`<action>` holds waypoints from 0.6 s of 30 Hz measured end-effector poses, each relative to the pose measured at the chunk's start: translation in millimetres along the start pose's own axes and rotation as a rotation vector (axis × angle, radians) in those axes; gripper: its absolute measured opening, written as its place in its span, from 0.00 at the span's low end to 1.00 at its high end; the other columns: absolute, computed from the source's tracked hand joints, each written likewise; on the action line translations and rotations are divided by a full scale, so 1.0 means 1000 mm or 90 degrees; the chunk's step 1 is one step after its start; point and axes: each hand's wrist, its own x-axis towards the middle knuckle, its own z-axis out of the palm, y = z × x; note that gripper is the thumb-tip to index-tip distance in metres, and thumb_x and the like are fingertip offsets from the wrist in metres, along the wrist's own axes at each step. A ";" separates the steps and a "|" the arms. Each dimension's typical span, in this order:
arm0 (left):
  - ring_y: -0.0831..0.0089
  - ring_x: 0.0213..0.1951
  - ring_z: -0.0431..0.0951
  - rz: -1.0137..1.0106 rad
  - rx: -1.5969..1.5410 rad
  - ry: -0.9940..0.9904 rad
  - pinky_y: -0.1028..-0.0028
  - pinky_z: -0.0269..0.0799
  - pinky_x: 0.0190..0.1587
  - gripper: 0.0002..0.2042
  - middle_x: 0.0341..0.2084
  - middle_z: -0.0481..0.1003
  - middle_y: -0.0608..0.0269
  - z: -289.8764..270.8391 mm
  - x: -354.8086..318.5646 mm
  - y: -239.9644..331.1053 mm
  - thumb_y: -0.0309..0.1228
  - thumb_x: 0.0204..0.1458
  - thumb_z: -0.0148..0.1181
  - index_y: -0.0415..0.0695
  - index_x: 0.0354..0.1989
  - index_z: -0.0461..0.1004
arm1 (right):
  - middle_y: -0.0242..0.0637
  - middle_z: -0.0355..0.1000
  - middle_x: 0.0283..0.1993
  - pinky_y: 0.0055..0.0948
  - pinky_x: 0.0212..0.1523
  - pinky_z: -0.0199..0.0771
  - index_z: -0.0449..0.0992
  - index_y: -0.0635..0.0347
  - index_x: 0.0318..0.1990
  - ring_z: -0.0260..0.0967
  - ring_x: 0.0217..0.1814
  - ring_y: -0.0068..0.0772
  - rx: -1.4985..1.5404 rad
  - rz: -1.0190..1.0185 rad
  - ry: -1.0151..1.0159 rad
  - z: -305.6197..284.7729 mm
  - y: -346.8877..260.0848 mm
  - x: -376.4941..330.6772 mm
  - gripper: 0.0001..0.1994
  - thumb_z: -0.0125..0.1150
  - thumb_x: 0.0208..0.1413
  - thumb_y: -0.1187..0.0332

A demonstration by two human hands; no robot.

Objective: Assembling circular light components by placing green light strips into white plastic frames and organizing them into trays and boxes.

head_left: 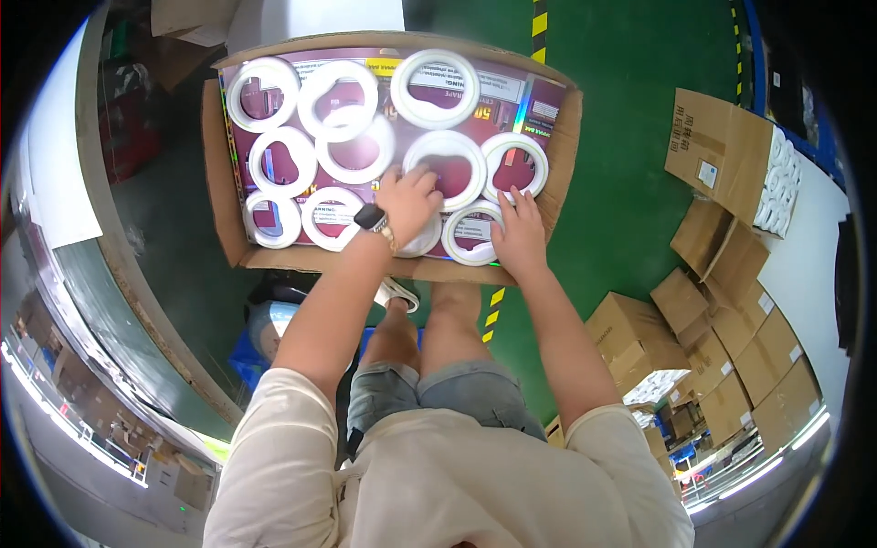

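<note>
An open cardboard box (559, 178) in front of me holds a layer of printed purple packages (306, 91). Several white rings that look like rolls of tape lie spread over them. My left hand (407, 203), with a black watch at its wrist, lies palm down with fingers apart. Its fingertips reach the edge of a white ring (470, 190) right of the middle. Below that hand another white ring (425, 241) is partly covered. My right hand (522, 230) has its fingers stretched out between a small white ring (541, 169) and a lower white ring (454, 250). Neither hand visibly grips anything.
Brown cartons (722, 365) are stacked at the right. Above them a tilted open carton (722, 155) shows many white items inside. A long pale-edged surface (119, 228) runs along the left. Yellow-black tape (539, 32) marks the green floor (603, 219).
</note>
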 end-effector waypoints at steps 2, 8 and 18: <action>0.66 0.61 0.63 -0.024 -0.019 -0.093 0.51 0.59 0.58 0.15 0.52 0.69 0.66 0.000 0.002 -0.002 0.30 0.47 0.52 0.53 0.46 0.73 | 0.48 0.59 0.64 0.47 0.65 0.56 0.67 0.56 0.59 0.52 0.67 0.55 0.000 0.005 -0.024 -0.006 -0.006 0.001 0.27 0.60 0.48 0.69; 0.60 0.65 0.57 -0.198 -0.036 0.029 0.45 0.55 0.60 0.22 0.63 0.58 0.63 0.013 0.003 0.008 0.31 0.51 0.54 0.55 0.57 0.67 | 0.52 0.58 0.64 0.47 0.65 0.56 0.66 0.56 0.60 0.52 0.67 0.58 0.000 -0.065 0.008 -0.024 -0.031 0.007 0.28 0.58 0.47 0.71; 0.59 0.63 0.60 -0.451 0.060 0.110 0.41 0.49 0.61 0.22 0.59 0.65 0.64 -0.014 0.003 -0.095 0.34 0.52 0.52 0.60 0.57 0.67 | 0.38 0.70 0.52 0.53 0.59 0.60 0.74 0.44 0.53 0.62 0.60 0.45 -0.143 -0.280 0.105 -0.026 -0.058 0.147 0.19 0.52 0.53 0.73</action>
